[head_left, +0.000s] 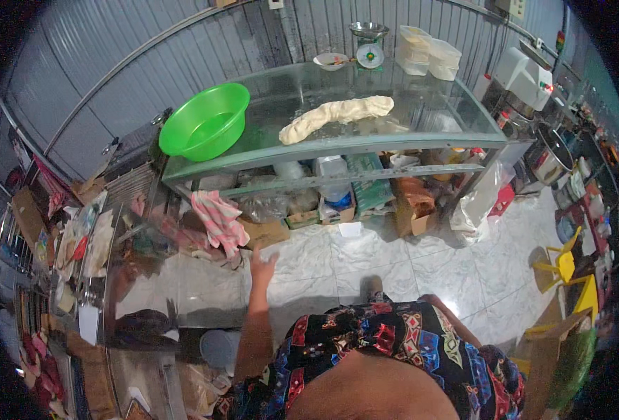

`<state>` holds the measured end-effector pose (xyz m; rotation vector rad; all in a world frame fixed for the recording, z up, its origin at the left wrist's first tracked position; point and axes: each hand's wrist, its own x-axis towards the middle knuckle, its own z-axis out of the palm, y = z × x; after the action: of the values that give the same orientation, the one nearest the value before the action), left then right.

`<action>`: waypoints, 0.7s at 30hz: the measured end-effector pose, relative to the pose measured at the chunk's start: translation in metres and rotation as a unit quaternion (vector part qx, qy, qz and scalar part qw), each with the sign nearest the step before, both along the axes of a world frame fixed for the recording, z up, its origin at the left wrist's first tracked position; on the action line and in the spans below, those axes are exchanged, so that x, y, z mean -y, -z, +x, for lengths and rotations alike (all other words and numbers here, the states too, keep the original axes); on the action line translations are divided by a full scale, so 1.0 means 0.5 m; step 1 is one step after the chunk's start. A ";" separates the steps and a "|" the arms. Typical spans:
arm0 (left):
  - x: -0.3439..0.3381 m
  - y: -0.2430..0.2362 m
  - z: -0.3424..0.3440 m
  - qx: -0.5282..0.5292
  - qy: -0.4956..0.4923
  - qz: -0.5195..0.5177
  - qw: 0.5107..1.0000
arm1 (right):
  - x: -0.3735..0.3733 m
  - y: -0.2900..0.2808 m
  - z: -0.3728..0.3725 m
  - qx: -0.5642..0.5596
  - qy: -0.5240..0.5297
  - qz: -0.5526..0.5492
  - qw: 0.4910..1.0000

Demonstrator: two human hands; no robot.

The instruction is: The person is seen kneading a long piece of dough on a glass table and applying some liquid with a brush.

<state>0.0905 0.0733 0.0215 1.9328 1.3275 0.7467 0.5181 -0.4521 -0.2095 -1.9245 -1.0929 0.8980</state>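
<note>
My left hand point(262, 266) reaches forward above the tiled floor, its fingers apart with nothing in them. Nearest to it is a pink-and-white striped cloth point(218, 220), hanging from the front left of the metal-framed table point(267, 143); I see a gap between hand and cloth. My right hand point(430, 299) is low by my body, small and dark, and its fingers cannot be made out. A long, lumpy roll of pale dough point(337, 117) lies across the tabletop, out of reach of both hands. To its left a bright green basin point(208, 122) stands on the table corner.
At the table's back stand a dial scale point(370, 54), a white bowl point(331, 61) and clear plastic containers point(416, 50). Boxes and bags crowd the shelf beneath. A steel pot point(551, 155) and yellow chair point(560, 260) are at right; a dark glossy surface point(197, 290) lies left.
</note>
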 end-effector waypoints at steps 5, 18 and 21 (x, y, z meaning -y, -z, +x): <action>-0.133 -0.285 0.231 0.169 0.064 -0.045 0.982 | -0.385 -0.479 0.085 0.086 0.072 -0.115 0.987; -0.437 -0.378 0.646 -0.252 0.005 0.015 0.968 | -1.030 -0.837 0.554 -0.015 0.114 0.141 0.983; -0.432 -0.371 0.673 -0.261 -0.015 0.050 0.964 | -1.145 -0.819 0.633 -0.104 0.103 0.163 0.976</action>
<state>0.4273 0.2891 0.2070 2.2935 1.6512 0.3264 0.8345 0.1206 0.2001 -1.5987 -0.8402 0.7348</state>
